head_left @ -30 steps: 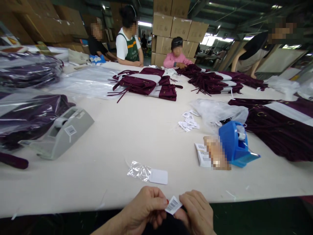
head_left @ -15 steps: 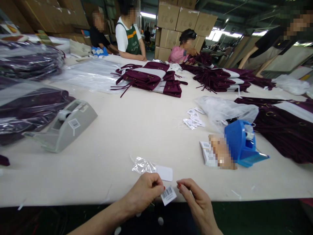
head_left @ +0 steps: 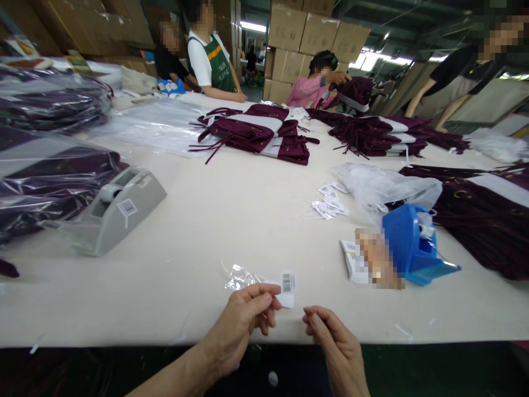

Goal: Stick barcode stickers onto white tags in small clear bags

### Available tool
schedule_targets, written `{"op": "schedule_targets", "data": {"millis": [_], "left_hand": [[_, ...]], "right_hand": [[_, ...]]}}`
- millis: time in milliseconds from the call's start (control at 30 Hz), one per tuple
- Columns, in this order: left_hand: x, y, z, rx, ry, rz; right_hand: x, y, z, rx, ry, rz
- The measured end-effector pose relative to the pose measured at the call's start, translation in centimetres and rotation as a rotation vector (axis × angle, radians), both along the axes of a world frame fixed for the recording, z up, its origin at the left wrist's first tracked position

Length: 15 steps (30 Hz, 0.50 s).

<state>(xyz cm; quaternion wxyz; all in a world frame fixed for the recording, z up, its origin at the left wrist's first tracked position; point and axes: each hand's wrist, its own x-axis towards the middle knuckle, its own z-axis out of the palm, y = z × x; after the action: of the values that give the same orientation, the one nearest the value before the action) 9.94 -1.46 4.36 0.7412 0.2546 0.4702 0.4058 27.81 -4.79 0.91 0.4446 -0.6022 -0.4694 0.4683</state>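
Observation:
My left hand (head_left: 248, 317) is above the table's near edge, thumb and index close together, with a white barcode label (head_left: 288, 282) at the index fingertip. The label overlaps a white card tag (head_left: 286, 299), which is partly covered by my fingers. Beside the tag lies a crinkled clear plastic piece (head_left: 239, 277). To the right, my right hand (head_left: 334, 336) is pinched closed, and anything between its fingertips is too small to make out. A folded stack of barcode labels (head_left: 354, 262) lies farther right.
A grey tape dispenser (head_left: 124, 212) stands left, a blue one (head_left: 407, 242) right. Loose tags (head_left: 330, 203) lie near a clear plastic bag (head_left: 380, 184). Purple bags (head_left: 256, 132) are piled across the far side, with wrapped ones (head_left: 53, 176) at left. Several people stand or sit around the table.
My left hand has turned, and the label has gone up from between my hands to over the tag. My right hand has shifted slightly. Across the table, a person in pink has raised a purple bag.

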Motion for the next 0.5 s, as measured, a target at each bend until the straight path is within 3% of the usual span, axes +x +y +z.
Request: {"op": "schedule_targets", "data": {"millis": [100, 200, 367, 500], "left_hand": [[0.7, -0.9, -0.4, -0.026, -0.21, -0.015], [1.4, -1.8, -0.8, -0.013, -0.228, -0.074], [2.1, -2.6, -1.9, 0.105, -0.059, -0.18], [1.4, -3.2, -2.9, 0.341, 0.276, -0.284]], "right_hand": [[-1.3, -0.1, -0.2, -0.107, 0.224, -0.132], [-2.8, 0.2, 0.4, -0.192, 0.462, -0.233], [-4.0, 0.7, 1.3, -0.259, 0.729, -0.254], [-3.5, 0.9, 0.8, -0.244, 0.642, -0.301]]}}
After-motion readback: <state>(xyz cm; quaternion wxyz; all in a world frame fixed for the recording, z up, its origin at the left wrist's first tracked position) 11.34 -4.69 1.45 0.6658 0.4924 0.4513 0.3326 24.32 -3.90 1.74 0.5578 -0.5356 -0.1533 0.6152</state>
